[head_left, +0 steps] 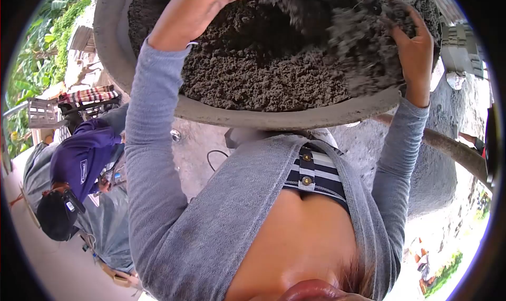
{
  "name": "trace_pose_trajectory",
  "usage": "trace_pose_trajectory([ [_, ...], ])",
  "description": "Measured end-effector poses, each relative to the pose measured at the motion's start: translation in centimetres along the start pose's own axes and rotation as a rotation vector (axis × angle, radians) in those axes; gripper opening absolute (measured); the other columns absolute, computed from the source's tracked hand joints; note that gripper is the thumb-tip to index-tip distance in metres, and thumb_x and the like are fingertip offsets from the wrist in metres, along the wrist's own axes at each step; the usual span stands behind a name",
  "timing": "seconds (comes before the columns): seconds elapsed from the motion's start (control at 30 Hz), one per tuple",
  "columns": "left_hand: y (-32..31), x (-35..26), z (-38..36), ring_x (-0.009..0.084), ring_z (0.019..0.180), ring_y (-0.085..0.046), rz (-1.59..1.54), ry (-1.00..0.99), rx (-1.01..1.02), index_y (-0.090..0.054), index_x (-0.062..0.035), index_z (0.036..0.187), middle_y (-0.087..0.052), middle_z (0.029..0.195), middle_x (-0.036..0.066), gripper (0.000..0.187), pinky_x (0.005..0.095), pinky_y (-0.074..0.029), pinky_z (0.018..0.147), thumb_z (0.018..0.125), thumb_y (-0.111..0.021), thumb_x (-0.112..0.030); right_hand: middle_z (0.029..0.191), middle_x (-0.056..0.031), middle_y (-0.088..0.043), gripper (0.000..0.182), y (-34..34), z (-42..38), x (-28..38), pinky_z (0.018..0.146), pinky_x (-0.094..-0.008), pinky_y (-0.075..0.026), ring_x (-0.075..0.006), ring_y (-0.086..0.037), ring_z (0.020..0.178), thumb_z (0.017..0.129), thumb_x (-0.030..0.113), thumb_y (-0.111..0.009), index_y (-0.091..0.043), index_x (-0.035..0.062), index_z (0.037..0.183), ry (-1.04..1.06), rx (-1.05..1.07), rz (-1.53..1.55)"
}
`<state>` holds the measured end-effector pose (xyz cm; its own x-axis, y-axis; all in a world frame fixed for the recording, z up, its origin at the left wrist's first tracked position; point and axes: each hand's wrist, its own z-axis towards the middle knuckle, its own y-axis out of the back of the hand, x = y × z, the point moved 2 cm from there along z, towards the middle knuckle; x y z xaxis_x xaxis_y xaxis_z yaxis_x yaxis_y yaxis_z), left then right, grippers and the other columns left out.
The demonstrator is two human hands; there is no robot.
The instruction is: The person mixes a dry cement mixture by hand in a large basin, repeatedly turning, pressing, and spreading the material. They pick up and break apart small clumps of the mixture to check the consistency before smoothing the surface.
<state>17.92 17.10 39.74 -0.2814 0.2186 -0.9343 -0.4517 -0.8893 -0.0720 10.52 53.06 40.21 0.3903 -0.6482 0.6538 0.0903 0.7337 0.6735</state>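
A wide basin with a pale, worn rim holds dark, damp, crumbly soil mix. My left hand reaches over the basin at the top edge of the view. Its fingers are partly cut off, around a dark clump of the mix. On the right side of the basin, my right hand has its thumb and fingers curved around a load of the same mix. Loose crumbs near both hands are blurred by motion, and mix on the fingers hides part of the right fingertips.
At the left, a person in a purple shirt and dark cap bends over beside grey sheeting. Behind them stands a crate. A thick pole slants beneath the basin's right side. Green plants grow at the far left.
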Motion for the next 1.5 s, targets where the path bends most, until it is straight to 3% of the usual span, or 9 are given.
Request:
trace_pose_trajectory([
  [0.17, 0.2, 1.0, -2.4, 0.0280, 0.127, -0.047, 0.171, -0.484, -0.421, -0.051, -0.0108, 0.123, -0.054, 0.131, 0.015, 0.028, 0.0385, -0.040, 0.106, 0.102, -0.040, -0.027, 0.114, -0.0070, -0.065, 0.039, -4.4, 1.1, 1.3, 0.083, -0.0260, -0.051, -0.0134, -0.064, 0.098, 0.091, 0.015, -0.062, -0.054, 0.0045, 0.128, 0.102, -0.097, 0.241],
  [0.3, 0.0, 3.5, -3.4, 0.0295, 0.123, -0.051, -0.414, -0.014, -0.475, -0.058, -0.0052, 0.111, -0.057, 0.128, 0.016, 0.029, 0.0405, -0.040, 0.106, 0.101, -0.043, -0.028, 0.112, -0.0066, -0.066, 0.026, -6.6, 1.3, 0.8, 0.081, -0.0288, -0.052, -0.0137, -0.064, 0.096, 0.092, 0.014, -0.062, -0.064, 0.0043, 0.115, 0.084, 0.199, 0.145],
  [0.43, 1.0, 2.6, -3.1, 0.0309, 0.106, -0.062, 0.353, -0.466, -0.728, -0.070, -0.0051, 0.096, -0.063, 0.115, 0.016, 0.029, 0.0410, -0.049, 0.094, 0.095, -0.049, -0.025, 0.083, -0.0085, -0.065, 0.019, -6.9, 2.8, 5.3, 0.063, -0.0362, -0.048, -0.0178, -0.058, 0.070, 0.089, 0.016, -0.063, -0.065, -0.0022, 0.095, 0.005, -0.099, 0.432],
  [0.5, 0.5, 2.9, -2.9, 0.0158, 0.068, -0.060, 1.256, -0.305, -0.694, -0.066, -0.0033, 0.089, -0.062, 0.079, 0.004, 0.022, 0.0316, -0.049, 0.062, 0.091, -0.060, -0.024, 0.100, -0.0119, -0.066, 0.025, -9.4, 3.1, 2.0, 0.073, -0.0350, -0.050, -0.0235, -0.063, 0.082, 0.085, 0.013, -0.064, -0.064, 0.0031, 0.108, 0.271, 0.058, -0.012],
  [0.57, -0.4, 7.8, -2.3, 0.0226, 0.068, -0.065, 1.158, -0.186, -0.410, -0.069, -0.0017, 0.078, -0.070, 0.086, 0.009, 0.019, 0.0330, -0.050, 0.062, 0.085, -0.066, -0.019, 0.107, -0.0155, -0.067, 0.037, -12.9, 2.8, -1.5, 0.075, -0.0352, -0.051, -0.0272, -0.065, 0.082, 0.078, 0.005, -0.062, -0.063, 0.0065, 0.116, 0.473, 0.350, -0.140],
  [0.6, -0.7, 10.3, -2.9, 0.0234, 0.073, -0.067, 1.122, -0.029, -0.326, -0.072, -0.0009, 0.081, -0.071, 0.095, 0.012, 0.020, 0.0317, -0.053, 0.065, 0.084, -0.068, -0.020, 0.103, -0.0161, -0.067, 0.040, -14.3, 1.8, -3.2, 0.069, -0.0335, -0.051, -0.0228, -0.064, 0.072, 0.077, 0.000, -0.057, -0.062, 0.0060, 0.117, 0.101, 0.715, 0.061],
  [1.1, 2.4, 11.8, -4.2, 0.0302, 0.101, -0.062, 0.918, 0.531, -0.478, -0.052, -0.0002, 0.048, -0.062, 0.120, 0.016, 0.057, 0.0392, -0.047, 0.084, 0.087, -0.060, -0.041, 0.114, -0.0198, -0.063, 0.035, -15.0, 0.9, -5.8, 0.090, -0.0416, -0.048, -0.0368, -0.059, 0.105, 0.083, 0.005, -0.061, -0.060, 0.0022, 0.117, 0.245, 0.693, -0.241],
  [1.27, 2.0, 12.8, -4.6, 0.0333, 0.126, -0.048, 1.135, 0.552, -0.332, -0.060, -0.0067, 0.126, -0.051, 0.136, 0.017, 0.055, 0.0421, -0.037, 0.106, 0.087, -0.057, -0.046, 0.099, -0.0183, -0.067, 0.029, -14.1, 0.9, -3.7, 0.081, -0.0420, -0.051, -0.0355, -0.064, 0.090, 0.082, 0.009, -0.060, -0.065, 0.0039, 0.110, 0.230, 0.614, -0.167],
  [1.5, 2.4, 13.7, -5.0, 0.0321, 0.132, -0.040, 1.204, 0.524, -0.186, -0.058, -0.0047, 0.126, -0.042, 0.142, 0.018, 0.052, 0.0373, -0.033, 0.109, 0.087, -0.059, -0.039, 0.094, -0.0182, -0.068, 0.035, -14.3, 1.0, -3.9, 0.079, -0.0427, -0.053, -0.0345, -0.066, 0.088, 0.073, 0.022, -0.064, -0.069, 0.0075, 0.105, 0.204, 0.626, -0.195],
])
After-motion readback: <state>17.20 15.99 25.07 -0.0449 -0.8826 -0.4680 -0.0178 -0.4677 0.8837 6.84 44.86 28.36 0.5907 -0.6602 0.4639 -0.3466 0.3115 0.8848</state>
